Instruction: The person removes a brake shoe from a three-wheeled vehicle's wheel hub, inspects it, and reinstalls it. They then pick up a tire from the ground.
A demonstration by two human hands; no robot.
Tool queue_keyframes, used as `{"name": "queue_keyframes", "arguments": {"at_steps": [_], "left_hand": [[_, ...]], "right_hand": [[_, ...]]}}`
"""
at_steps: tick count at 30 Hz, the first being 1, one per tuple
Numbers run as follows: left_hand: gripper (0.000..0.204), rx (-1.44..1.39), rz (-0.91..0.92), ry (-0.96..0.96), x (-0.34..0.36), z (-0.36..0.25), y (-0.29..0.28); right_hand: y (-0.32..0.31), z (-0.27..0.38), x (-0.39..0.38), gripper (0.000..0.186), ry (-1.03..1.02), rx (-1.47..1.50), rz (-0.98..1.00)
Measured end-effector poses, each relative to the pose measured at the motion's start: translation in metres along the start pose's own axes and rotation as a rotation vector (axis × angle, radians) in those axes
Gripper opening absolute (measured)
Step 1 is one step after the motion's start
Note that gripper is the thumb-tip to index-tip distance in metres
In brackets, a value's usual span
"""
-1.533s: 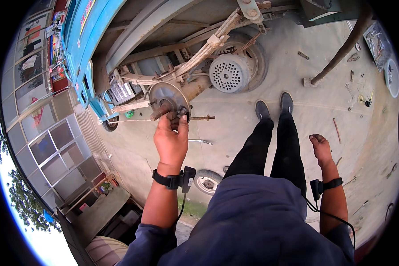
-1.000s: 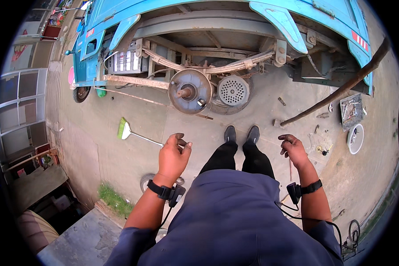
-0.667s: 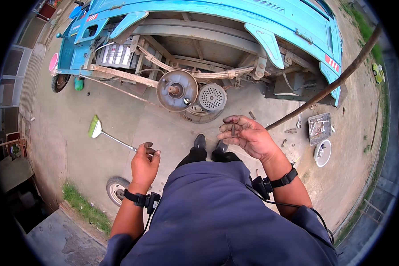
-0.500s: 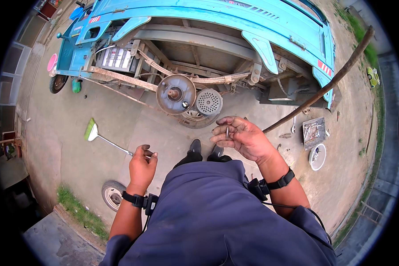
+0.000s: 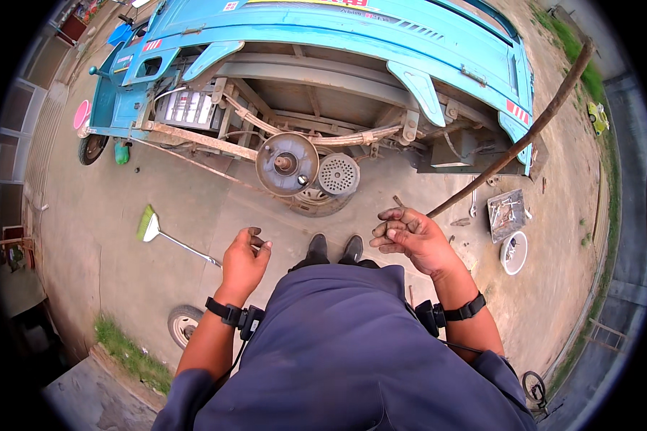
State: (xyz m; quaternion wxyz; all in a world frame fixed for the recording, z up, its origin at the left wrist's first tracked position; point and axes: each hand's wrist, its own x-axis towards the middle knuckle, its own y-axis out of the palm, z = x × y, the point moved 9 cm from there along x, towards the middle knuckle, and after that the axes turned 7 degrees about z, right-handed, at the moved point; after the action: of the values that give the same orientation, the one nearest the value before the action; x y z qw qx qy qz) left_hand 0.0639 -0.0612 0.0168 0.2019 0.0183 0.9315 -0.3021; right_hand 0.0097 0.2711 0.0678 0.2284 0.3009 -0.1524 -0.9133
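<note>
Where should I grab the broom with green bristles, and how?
Probably by its slim handle, well away from the bristles, reaching down from above with your left hand: the broom lies on the ground, handle slanting toward that hand, bristles pointing away.

concrete ground | windowed wall at left | grass strip | daylight

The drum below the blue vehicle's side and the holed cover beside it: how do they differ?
The drum looks larger in the picture than the holed cover. A rusty shaft juts from the drum's middle; the cover has none. The cover's face is pierced by many small holes, while the drum's shows no such pattern. Both are round and greyish.
</note>
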Motion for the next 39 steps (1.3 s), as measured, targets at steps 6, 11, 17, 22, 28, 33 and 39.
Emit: {"name": "queue_keyframes", "arguments": {"at_steps": [6,11,17,22,28,33,39], "left_hand": [[0.034,0.027,-0.008,0.014,0.002,-0.007,-0.005],[0.034,0.029,-0.033,-0.001,-0.001,0.004,-0.012],[0.034,0.004,-0.046,-0.025,-0.007,0.015,-0.019],[0.034,-0.01,-0.046,-0.056,-0.011,0.023,-0.023],[0.033,-0.03,-0.074,-0.067,-0.015,0.034,-0.029],[0.033,-0.091,-0.093,-0.122,-0.026,0.05,-0.029],[0.034,-0.162,-0.14,-0.287,-0.068,0.105,-0.017]], "right_hand": [[-0.003,-0.008,0.002,0.028,0.032,-0.095,-0.069],[0.001,-0.007,0.013,0.023,0.005,-0.179,-0.075],[0.01,-0.001,0.025,0.022,0.007,-0.268,-0.047],[0.016,0.0,0.03,0.026,0.066,-0.369,-0.067],[0.033,0.025,0.073,0.019,-0.019,-0.57,-0.087],[0.06,0.055,0.13,0.017,-0.227,-0.752,-0.086],[0.104,0.083,0.184,0.016,-0.45,-0.982,-0.107]]}}
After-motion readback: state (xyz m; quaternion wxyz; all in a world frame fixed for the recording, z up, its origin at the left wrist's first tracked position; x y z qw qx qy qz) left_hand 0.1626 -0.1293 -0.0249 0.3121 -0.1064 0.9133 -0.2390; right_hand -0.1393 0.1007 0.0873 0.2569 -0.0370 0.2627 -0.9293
